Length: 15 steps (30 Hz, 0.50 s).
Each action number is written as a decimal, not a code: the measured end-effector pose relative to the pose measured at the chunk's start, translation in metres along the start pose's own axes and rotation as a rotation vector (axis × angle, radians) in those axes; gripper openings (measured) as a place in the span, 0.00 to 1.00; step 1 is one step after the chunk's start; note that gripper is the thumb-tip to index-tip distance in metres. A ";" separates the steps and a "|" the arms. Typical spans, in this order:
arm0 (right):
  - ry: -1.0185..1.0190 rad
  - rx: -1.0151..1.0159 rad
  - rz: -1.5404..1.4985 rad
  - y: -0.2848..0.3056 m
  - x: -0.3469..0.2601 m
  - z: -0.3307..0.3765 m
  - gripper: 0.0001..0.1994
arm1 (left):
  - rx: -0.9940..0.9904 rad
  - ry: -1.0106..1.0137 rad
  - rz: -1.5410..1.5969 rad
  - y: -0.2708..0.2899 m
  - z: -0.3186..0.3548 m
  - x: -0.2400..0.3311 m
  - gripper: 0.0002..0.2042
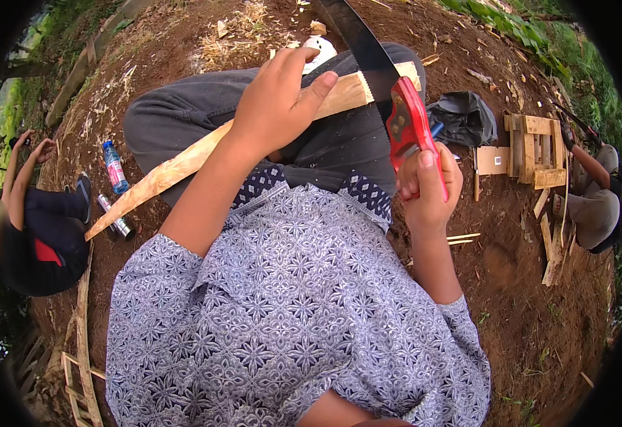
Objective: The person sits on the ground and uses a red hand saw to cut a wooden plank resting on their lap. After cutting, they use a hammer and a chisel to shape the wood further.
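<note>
A long pale strip of wood (175, 164) lies slantwise across my crossed legs, its narrow end at the left and its wider end over my right knee. My right hand (430, 181) is wrapped around the red handle of a hand saw (409, 117). The dark blade points up and away and crosses the wood near its wide end; whether the teeth are cutting into it I cannot tell. Over the wood, left of the blade, my left hand (279, 103) has its fingers stretched out and thumb apart. Its palm side is hidden, but it appears to rest on the strip.
A bottle with a blue cap (115, 167) and a metallic cylinder (116, 217) are on the ground at left, near a seated person (40, 235). At right are a black plastic bag (464, 119), a small wooden frame (536, 151) and another person (592, 203). A white object (319, 51) sits beyond my legs.
</note>
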State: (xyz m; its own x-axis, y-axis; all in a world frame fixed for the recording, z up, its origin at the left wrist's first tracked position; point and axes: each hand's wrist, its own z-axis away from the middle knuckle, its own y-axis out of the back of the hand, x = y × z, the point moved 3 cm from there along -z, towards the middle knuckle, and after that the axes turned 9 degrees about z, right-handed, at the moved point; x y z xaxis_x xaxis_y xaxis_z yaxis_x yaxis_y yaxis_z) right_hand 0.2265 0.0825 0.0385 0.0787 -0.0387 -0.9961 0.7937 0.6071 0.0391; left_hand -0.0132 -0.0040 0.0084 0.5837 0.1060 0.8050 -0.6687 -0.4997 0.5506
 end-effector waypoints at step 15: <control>-0.050 0.066 0.129 -0.015 -0.010 0.022 0.13 | -0.009 -0.014 -0.407 -0.048 0.005 0.000 0.23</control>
State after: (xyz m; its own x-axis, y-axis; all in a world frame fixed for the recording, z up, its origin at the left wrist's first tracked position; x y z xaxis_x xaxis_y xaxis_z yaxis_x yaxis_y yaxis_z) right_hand 0.2268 0.0560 0.0496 0.2116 -0.0039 -0.9773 0.8126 0.5563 0.1738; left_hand 0.0211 0.0156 -0.0185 0.8077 0.2818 0.5178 -0.3857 -0.4117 0.8257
